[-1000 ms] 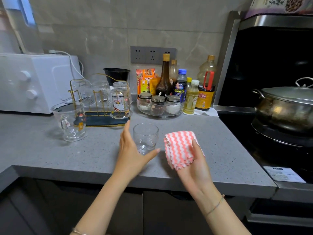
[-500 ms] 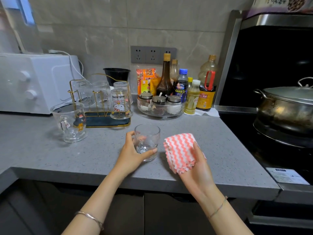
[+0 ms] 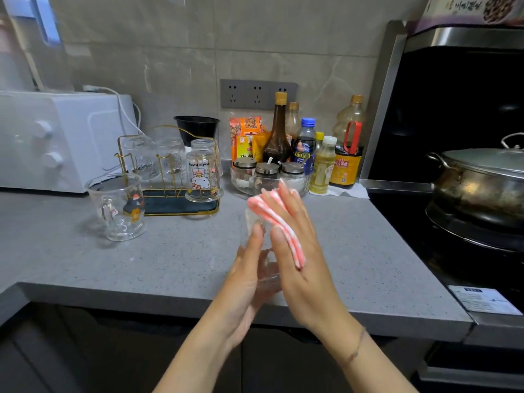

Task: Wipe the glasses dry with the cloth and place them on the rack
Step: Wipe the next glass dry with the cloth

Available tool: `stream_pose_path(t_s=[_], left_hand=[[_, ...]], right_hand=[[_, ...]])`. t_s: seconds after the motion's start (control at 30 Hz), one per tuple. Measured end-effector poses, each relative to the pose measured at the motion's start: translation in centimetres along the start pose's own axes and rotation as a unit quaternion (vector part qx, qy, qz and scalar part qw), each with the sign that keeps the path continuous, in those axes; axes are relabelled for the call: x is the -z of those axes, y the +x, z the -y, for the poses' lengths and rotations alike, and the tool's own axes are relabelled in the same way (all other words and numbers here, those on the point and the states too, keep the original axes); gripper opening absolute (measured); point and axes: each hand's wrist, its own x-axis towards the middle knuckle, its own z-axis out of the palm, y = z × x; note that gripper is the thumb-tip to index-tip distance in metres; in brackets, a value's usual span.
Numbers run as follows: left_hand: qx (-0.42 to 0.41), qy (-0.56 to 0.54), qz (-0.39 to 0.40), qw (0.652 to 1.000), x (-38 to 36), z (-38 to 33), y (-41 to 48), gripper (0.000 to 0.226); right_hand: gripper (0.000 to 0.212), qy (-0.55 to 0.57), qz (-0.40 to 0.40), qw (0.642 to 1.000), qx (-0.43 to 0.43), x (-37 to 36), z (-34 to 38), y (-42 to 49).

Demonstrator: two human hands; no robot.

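Observation:
A small clear glass is lifted off the counter, tilted away from me, and my left hand grips it from the left and below. My right hand presses a pink-and-white wavy-striped cloth against the glass's right side and rim. The gold wire rack with a dark tray stands at the back left and bears several upturned glasses, among them one with a cat print. A clear handled mug stands upright on the counter just left of the rack.
A white microwave fills the far left. A black bowl, sauce bottles and a glass dish of spice jars line the back wall. A lidded steel pot sits on the stove at right. The counter's front edge is near.
My left hand closed round the glass and lifted it off the counter, tilting it. My right hand brought the cloth leftwards onto the glass.

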Motion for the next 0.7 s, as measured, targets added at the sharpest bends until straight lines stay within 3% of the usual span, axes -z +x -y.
stream_pose_path(t_s=[0.23,0.53,0.7], left_hand=[[-0.025,-0.027,-0.02,0.999,-0.6,-1.3,-0.7,0.058],[-0.017,-0.108,0.022,0.994,-0.1,-2.4,0.3,0.067],[-0.033,-0.067,0.015,0.997,-0.7,-2.6,-0.2,0.063]], right_hand=[[0.041,-0.064,0.014,0.994,0.085,0.2,0.4,-1.2],[0.041,-0.109,0.033,0.982,0.15,0.5,0.3,-3.3],[0.043,-0.126,0.002,0.984,0.124,0.3,0.3,-2.5]])
